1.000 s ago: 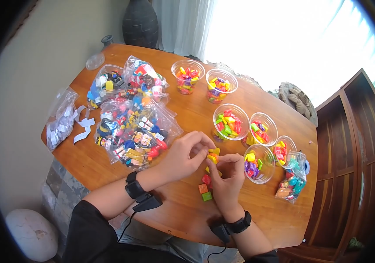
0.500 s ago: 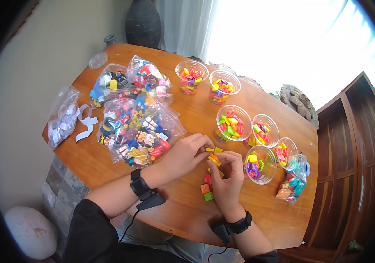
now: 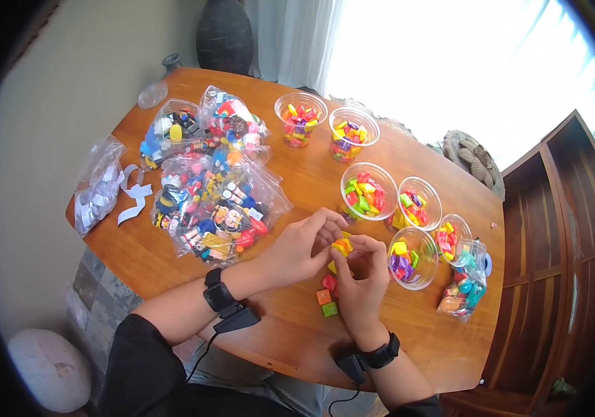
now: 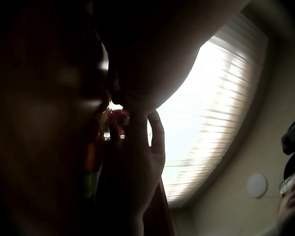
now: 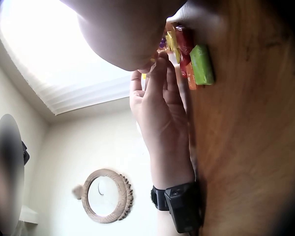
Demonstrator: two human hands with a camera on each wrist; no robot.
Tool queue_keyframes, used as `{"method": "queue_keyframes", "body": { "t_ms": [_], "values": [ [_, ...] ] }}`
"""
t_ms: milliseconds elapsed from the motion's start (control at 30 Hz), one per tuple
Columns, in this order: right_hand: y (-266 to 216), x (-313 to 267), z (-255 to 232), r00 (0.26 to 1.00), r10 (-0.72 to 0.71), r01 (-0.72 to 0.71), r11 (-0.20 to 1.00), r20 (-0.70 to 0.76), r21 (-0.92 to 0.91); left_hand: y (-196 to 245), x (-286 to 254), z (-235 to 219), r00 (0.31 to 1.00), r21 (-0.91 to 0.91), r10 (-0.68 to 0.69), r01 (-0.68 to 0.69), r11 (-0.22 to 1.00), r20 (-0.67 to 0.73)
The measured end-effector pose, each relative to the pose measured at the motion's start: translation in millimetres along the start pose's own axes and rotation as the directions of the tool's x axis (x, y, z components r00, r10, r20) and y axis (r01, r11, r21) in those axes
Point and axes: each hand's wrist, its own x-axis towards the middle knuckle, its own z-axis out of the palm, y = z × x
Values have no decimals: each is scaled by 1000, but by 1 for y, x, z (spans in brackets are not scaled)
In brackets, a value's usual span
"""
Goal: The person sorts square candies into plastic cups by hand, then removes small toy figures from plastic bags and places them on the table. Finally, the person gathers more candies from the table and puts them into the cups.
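Observation:
Near the middle of the table, the right hand [image 3: 363, 286] pinches small yellow and orange wrapped pieces [image 3: 343, 246] between thumb and fingers. The left hand [image 3: 303, 244] meets it from the left, its fingertips at the same pieces; whether it grips one is hidden. Just below lie a red piece [image 3: 329, 281], an orange piece [image 3: 323, 297] and a green piece [image 3: 329, 309] on the wood. In the right wrist view the green piece [image 5: 201, 65] lies beside red and orange ones, close to the left hand [image 5: 162, 105]. The left wrist view is very dark.
Several clear cups, among them one with purple and yellow pieces [image 3: 413, 258], stand right of and behind the hands. Bags of small figures [image 3: 221, 208] cover the left side. A bag of teal and red items [image 3: 463, 288] sits at the right, and white strips [image 3: 133, 201] lie far left.
The fingertips have closed in around the yellow and orange pieces, which sat more in the open half a second ago. Both hands stay at about the same place.

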Motion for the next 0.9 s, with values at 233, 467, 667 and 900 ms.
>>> {"method": "queue_keyframes", "body": {
  "t_ms": [233, 467, 667, 900],
  "values": [
    [-7, 2, -2, 970, -244, 244, 966, 1, -90, -8, -3, -4, 983, 423, 179, -183, 887, 51],
    [-8, -2, 3, 961, -251, 255, 967, 120, -19, -9, -4, -4, 974, 494, 186, -226, 839, 129],
    [-10, -2, 4, 977, -191, 193, 981, 91, -15, -9, -1, -6, 987, 435, 141, -161, 886, 77],
    [-10, 3, 2, 980, -185, 188, 981, 69, -42, -3, 0, -9, 997, 376, 69, -52, 925, -33]
  ]
}}
